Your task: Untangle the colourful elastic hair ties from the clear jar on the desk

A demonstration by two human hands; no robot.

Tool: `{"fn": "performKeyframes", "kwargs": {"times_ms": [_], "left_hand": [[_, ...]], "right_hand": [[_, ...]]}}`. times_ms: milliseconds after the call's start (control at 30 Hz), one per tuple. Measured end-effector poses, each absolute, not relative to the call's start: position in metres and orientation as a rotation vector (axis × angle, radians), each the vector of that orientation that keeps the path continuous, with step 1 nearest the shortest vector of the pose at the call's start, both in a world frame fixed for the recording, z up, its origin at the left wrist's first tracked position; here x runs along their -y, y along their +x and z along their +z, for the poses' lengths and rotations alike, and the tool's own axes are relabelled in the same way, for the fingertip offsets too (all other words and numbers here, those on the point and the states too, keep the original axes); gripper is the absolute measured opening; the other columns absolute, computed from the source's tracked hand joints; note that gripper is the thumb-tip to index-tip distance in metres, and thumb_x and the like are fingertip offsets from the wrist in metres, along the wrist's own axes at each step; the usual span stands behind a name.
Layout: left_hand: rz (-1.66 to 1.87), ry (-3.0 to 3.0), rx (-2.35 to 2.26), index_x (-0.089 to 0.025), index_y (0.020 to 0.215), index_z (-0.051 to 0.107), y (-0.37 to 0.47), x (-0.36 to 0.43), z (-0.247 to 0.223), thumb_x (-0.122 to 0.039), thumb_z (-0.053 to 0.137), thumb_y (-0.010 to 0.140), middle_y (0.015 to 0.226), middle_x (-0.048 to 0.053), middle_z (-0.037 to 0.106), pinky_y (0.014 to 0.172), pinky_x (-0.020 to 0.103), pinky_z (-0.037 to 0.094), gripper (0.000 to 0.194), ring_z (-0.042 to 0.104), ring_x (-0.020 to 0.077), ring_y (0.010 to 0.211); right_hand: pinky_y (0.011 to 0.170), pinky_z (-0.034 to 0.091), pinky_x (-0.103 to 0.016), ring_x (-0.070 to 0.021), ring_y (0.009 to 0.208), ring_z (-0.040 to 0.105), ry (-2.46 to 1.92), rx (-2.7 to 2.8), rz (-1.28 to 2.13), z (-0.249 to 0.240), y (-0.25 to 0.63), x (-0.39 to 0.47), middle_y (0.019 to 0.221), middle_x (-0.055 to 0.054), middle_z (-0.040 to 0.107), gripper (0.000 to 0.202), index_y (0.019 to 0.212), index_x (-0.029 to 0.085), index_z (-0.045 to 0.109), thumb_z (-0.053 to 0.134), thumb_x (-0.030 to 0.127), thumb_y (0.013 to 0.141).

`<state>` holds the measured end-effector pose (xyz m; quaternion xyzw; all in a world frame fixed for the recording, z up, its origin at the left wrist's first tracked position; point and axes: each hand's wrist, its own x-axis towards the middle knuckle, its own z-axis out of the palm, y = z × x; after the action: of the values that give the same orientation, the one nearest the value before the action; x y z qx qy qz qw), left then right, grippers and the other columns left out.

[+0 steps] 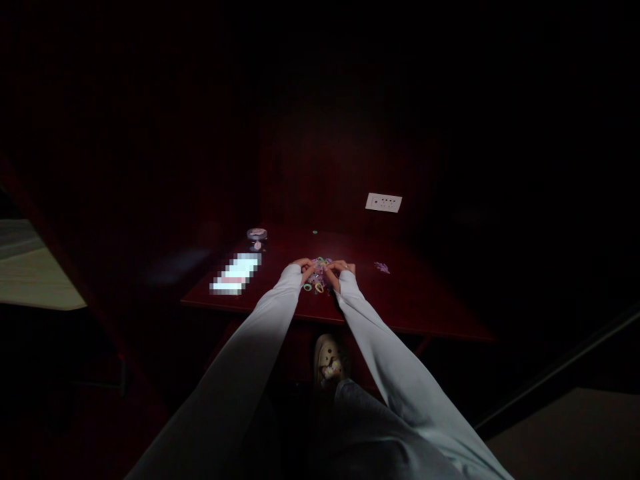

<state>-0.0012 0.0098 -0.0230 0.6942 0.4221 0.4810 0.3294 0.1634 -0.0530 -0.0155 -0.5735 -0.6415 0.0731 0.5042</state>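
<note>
My left hand (305, 268) and my right hand (339, 272) are close together over a pile of small coloured bands (319, 279) on the dark red table (280, 293). The fingers of both hands are bent and drawn together at the pile; what they pinch is too small to name. At the pile's near edge lie a green ring (307, 287) and a yellow band (319, 288). A small purple bunch (383, 267) rests on the table to the right of my right hand.
A small round jar (257, 239) stands at the back left, behind a bright pixelated patch (236, 273). One small green ring (315, 232) lies near the back. A white socket panel (384, 202) is on the wall. Below the table edge is a shoe (329, 357).
</note>
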Motion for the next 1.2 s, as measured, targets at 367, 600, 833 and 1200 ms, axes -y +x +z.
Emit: {"fn": "performKeyframes", "kwargs": {"times_ms": [367,600,833,1200], "left_hand": [[1.305,1.92,-1.068,-0.018,0.067,0.065,-0.004,-0.011,-0.023,-0.02,0.074,0.082,0.065,-0.005,0.05,0.063,0.024,0.038,0.018,0.045,0.011,0.063],[1.366,1.954,-1.06,-0.02,0.065,0.063,-0.003,-0.01,-0.024,-0.021,0.07,0.083,0.066,-0.004,0.05,0.064,0.025,0.039,0.019,0.046,0.0122,0.063],[1.38,1.939,-1.083,-0.021,0.064,0.062,-0.005,-0.006,-0.018,-0.015,0.072,0.08,0.065,-0.004,0.049,0.064,0.025,0.041,0.019,0.047,0.0128,0.064],[1.423,1.928,-1.154,-0.021,0.064,0.06,-0.007,-0.002,-0.013,-0.019,0.067,0.085,0.066,-0.003,0.05,0.063,0.025,0.039,0.022,0.048,0.013,0.063]], "right_hand": [[0.098,0.039,-0.043,-0.028,0.107,0.054,-1.43,1.524,0.126,-0.015,0.162,0.053,0.102,-0.007,0.074,0.027,0.08,0.026,0.077,0.069,0.047,0.095],[0.096,0.038,-0.041,-0.0271,0.104,0.053,-1.454,1.53,0.071,-0.015,0.162,0.053,0.101,-0.006,0.074,0.029,0.079,0.026,0.077,0.067,0.047,0.096],[0.097,0.038,-0.042,-0.0264,0.104,0.054,-1.486,1.51,0.052,-0.013,0.161,0.053,0.103,-0.007,0.074,0.028,0.078,0.025,0.076,0.067,0.045,0.095],[0.096,0.039,-0.042,-0.0264,0.104,0.053,-1.464,1.458,0.039,-0.014,0.164,0.052,0.103,-0.007,0.075,0.03,0.08,0.025,0.076,0.064,0.048,0.095]]}}
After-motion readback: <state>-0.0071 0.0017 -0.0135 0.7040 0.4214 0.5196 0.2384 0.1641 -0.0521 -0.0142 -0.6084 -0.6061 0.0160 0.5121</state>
